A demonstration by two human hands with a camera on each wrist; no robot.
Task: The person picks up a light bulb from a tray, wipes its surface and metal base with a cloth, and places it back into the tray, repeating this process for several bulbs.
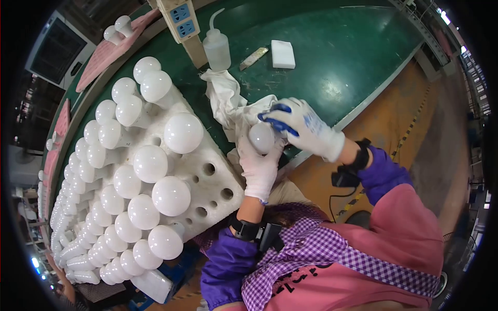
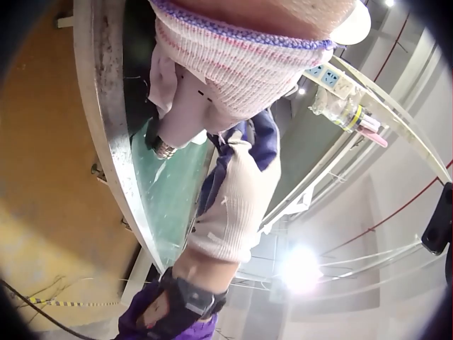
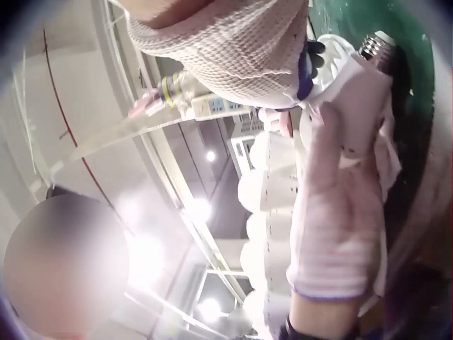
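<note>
A white light bulb [image 1: 262, 137] sits in my gloved left hand [image 1: 259, 168], its round dome facing up toward the head camera. Fingers of the left hand grip the bulb's tapered body [image 3: 357, 99], and the metal screw base [image 3: 377, 48] points away from the palm. My right hand [image 1: 311, 129], in a white glove with blue-coated fingers, is bent over the dome's upper right side. Whether it pinches anything I cannot tell. A crumpled white cloth [image 1: 223, 93] lies beside and behind the bulb, partly hidden by both hands.
Left of the hands, a white foam tray [image 1: 215, 181] carries many upright bulbs and some bare holes. On the green table [image 1: 342, 52] stand a squeeze bottle [image 1: 217, 52], a narrow flat tool [image 1: 254, 58] and a white block [image 1: 282, 54]. A socket post [image 1: 181, 20] rises behind.
</note>
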